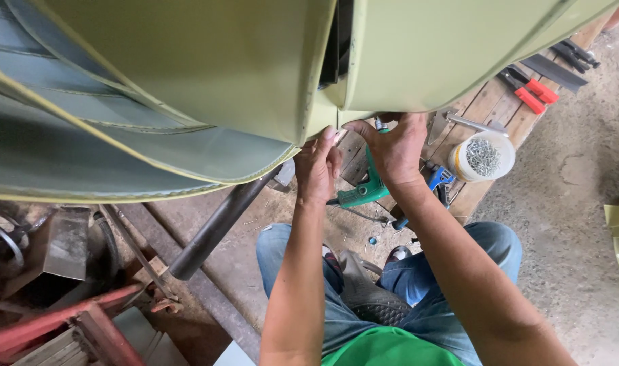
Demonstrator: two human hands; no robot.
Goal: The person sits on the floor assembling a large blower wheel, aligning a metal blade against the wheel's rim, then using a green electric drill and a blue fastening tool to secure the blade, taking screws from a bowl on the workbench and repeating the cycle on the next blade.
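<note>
- A large curved sheet-metal duct [208, 74], painted pale yellow-green, fills the upper part of the view; it is made of two sections that meet at a dark vertical gap near the middle.
- At the bottom of that seam a small metal tab [326, 115] sticks down, and both hands work on it just under the duct's lower edge.
- The left hand [316, 166] reaches up from below, its fingers bent and pinching the lower edge of the tab.
- The right hand [394, 146] is just beside it, thumb pressed near the seam and fingers curled up behind the duct's rim; whether they grip something hidden there cannot be told.
- Below the hands a green electric drill [364, 190] lies on wooden planks [489, 108], with a blue-handled tool [439, 179] near it.
- A white plastic tub of small metal fasteners [482, 157] stands on the planks to the right of the right hand.
- Farther off on the planks lie red-handled snips [533, 93] and dark-handled tools [575, 54].
- A dark steel pipe [218, 227] runs diagonally under the duct at the left.
- The person's jeans-clad knees [418, 271] show over a dusty concrete floor [567, 224].
</note>
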